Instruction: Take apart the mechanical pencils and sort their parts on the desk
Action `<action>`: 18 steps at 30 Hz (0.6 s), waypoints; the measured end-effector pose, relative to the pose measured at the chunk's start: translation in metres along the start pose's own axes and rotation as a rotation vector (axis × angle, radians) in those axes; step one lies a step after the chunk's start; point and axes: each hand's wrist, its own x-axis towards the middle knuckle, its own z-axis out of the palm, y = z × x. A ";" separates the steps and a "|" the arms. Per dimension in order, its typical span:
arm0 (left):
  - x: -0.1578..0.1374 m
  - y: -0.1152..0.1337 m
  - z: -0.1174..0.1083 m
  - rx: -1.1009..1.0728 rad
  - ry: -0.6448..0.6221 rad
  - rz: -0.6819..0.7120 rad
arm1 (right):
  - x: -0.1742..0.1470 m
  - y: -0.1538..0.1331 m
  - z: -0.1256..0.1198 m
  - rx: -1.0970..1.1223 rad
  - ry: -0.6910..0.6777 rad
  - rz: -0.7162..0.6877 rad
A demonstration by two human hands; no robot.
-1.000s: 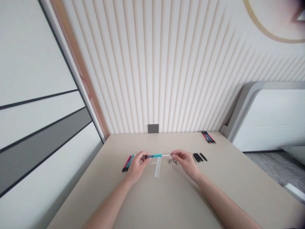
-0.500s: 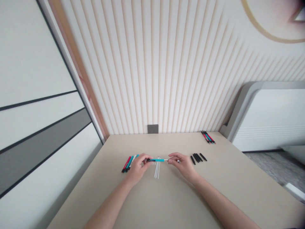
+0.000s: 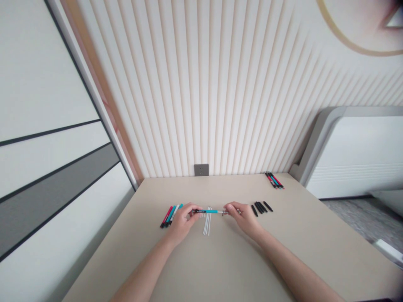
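My left hand (image 3: 184, 219) pinches a blue pen barrel (image 3: 211, 211) with a black clip end, held level above the table. Out of the barrel's right end sticks a thin white refill (image 3: 220, 212). My right hand (image 3: 244, 216) is closed at the refill's tip, with thumb and finger pressed together. Something small and dark shows at those fingertips, too tiny to name. Beneath the barrel lie several loose white refills (image 3: 207, 226). Left of my left hand is a row of red, blue and white pen barrels (image 3: 168, 216) with black ends.
Several black pen parts (image 3: 260, 207) lie right of my right hand. Farther back, by the wall, is a group of red, blue and black pens (image 3: 275, 180). A dark socket (image 3: 201, 170) sits on the ribbed wall behind the beige table (image 3: 195, 268).
My right hand's fingers have shifted slightly right and rolled, with the thumb now more on top. The left hand keeps its hold on the barrel in nearly the same place.
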 end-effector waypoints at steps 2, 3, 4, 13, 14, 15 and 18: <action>0.000 -0.002 0.000 -0.013 0.025 -0.021 | 0.003 0.003 -0.011 -0.121 0.043 -0.018; 0.001 -0.003 0.000 -0.020 0.041 -0.033 | 0.005 0.005 -0.018 -0.214 0.069 -0.014; 0.001 -0.003 -0.001 -0.027 0.056 -0.046 | 0.007 0.009 -0.026 -0.329 0.091 -0.006; 0.002 0.001 -0.002 -0.124 0.108 -0.136 | 0.006 0.041 -0.067 -0.906 -0.017 0.357; 0.002 0.001 -0.002 -0.130 0.108 -0.138 | 0.006 0.041 -0.066 -0.910 -0.036 0.359; 0.002 0.001 -0.002 -0.134 0.109 -0.140 | 0.006 0.041 -0.065 -0.911 -0.050 0.356; 0.002 -0.001 -0.001 -0.138 0.110 -0.149 | 0.006 0.039 -0.062 -0.924 -0.078 0.370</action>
